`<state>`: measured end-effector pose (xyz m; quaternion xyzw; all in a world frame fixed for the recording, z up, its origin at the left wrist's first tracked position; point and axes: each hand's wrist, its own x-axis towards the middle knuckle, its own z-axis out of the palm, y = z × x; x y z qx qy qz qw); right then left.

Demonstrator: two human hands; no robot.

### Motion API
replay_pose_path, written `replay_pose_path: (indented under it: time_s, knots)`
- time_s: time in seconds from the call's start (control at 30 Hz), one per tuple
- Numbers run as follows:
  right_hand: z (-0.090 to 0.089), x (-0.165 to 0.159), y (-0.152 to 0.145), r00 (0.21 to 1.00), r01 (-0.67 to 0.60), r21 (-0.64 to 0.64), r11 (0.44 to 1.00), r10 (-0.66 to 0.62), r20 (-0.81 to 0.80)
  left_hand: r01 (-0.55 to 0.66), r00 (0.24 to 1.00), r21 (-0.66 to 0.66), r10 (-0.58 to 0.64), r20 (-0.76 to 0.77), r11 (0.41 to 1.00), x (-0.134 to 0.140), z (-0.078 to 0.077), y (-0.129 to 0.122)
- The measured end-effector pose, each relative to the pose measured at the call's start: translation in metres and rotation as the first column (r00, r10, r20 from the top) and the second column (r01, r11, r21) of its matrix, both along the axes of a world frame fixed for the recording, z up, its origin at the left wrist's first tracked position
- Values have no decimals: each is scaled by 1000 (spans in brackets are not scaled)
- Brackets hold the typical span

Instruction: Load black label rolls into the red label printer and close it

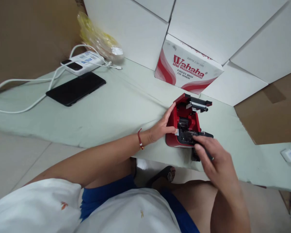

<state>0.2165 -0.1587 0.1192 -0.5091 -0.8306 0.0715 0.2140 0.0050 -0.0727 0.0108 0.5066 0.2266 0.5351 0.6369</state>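
A small red and black machine (174, 139), which looks like a label printer, stands with its hinged lid (196, 103) raised. Inside it is a dark roller or roll (183, 122). My left hand (163, 125) grips the machine's left side, index finger along the edge and thumb at the front rim beside a small white tab (177, 132). At the front, the fingers of my right hand (214, 155) are bent together around a thin dark tool that is mostly hidden. Their tips touch, or nearly touch, the black front part (188, 137).
A Wahaba-printed water carton (186, 66) stands behind, against white boxes (208, 26). On the left lie a black phone (76, 89), a white device (84, 61) with cables, and a plastic bag (99, 37). A brown carton (271, 110) is at right.
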Motion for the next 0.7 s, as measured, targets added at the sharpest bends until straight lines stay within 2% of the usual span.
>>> replay_pose_path:
  time_s: [0.07, 0.17, 0.23, 0.27, 0.33, 0.4, 0.47, 0.53, 0.63, 0.7]
  knots:
    - [11, -3, 27, 998, 56, -41, 998, -55, 15, -66, 997, 45, 67, -27, 997, 1, -3, 3]
    - [19, -19, 73, 963, 137, -95, 986, -110, 246, -279, 955, 26, 280, -98, 960, 1, -9, 10]
    - [17, -35, 99, 877, 182, -164, 970, -84, 472, -436, 882, 8, 429, -196, 900, -2, -13, 15]
    - [16, -43, 108, 826, 204, -197, 959, -60, 560, -473, 853, 11, 461, -245, 881, -3, -14, 17]
    - [12, -57, 120, 753, 236, -240, 942, -21, 657, -432, 844, 31, 417, -337, 901, -7, -14, 19]
    - [11, -64, 123, 734, 245, -245, 938, -15, 679, -315, 829, 72, 312, -464, 946, -10, -11, 19]
    - [18, -61, 116, 735, 249, -239, 939, -22, 678, -243, 772, 105, 258, -581, 964, -10, -6, 17]
    - [34, -47, 102, 782, 207, -255, 944, -3, 624, -228, 733, 114, 248, -634, 967, -9, -2, 16]
    - [68, -4, 73, 898, 95, -251, 963, 26, 440, -215, 729, 103, 230, -644, 971, -7, 1, 17]
    - [88, 35, 57, 912, 151, -232, 961, -45, 407, -214, 725, 99, 225, -651, 972, -6, 1, 17]
